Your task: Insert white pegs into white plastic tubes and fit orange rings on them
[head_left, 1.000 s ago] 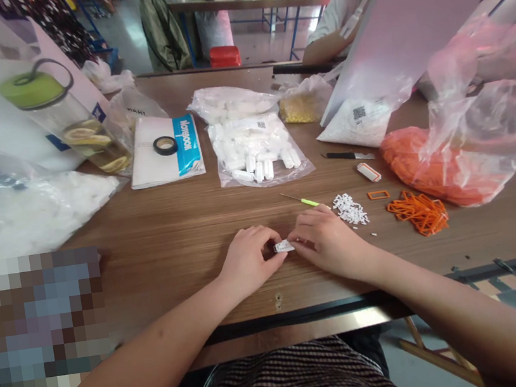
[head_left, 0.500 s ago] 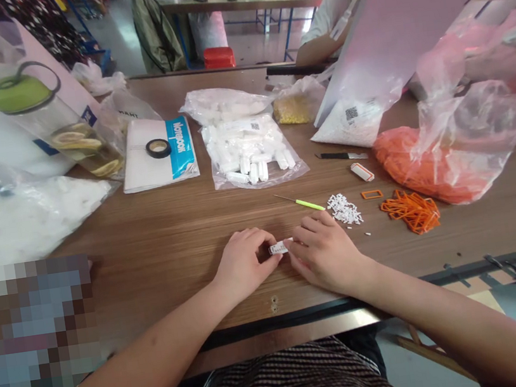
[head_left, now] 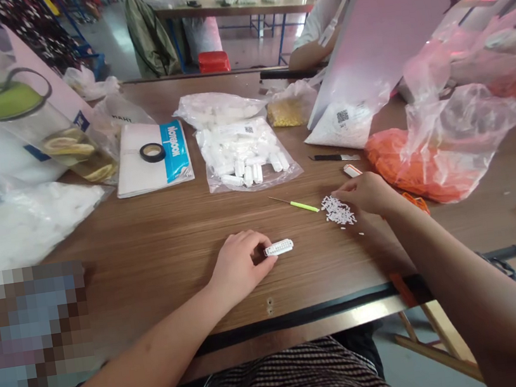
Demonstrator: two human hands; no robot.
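Observation:
My left hand [head_left: 239,263] grips the left end of a white connector housing [head_left: 279,248] between thumb and fingers, low over the table. Rows of small holes show on the housing's upper face. My right hand [head_left: 366,194] is at the upper right edge of a pile of tiny white plugs [head_left: 337,210]. Its fingertips are pinched together, and whether a plug is between them is too small to see. Left of the pile lies a pick with a green handle [head_left: 304,206]. A white housing with an orange frame [head_left: 351,171] sits just beyond the right hand.
Loose orange frames [head_left: 416,201] are partly hidden by my right forearm. Behind lie black tweezers [head_left: 330,158], a bag of orange frames [head_left: 420,164], a bag of white housings [head_left: 245,150] and a notebook [head_left: 135,172] with a tape roll [head_left: 152,152]. A bottle [head_left: 52,129] leans at left.
My right hand has left the housing and moved right and away from me to the white plugs. My left hand still holds the housing, now more fully visible. The view has shifted slightly.

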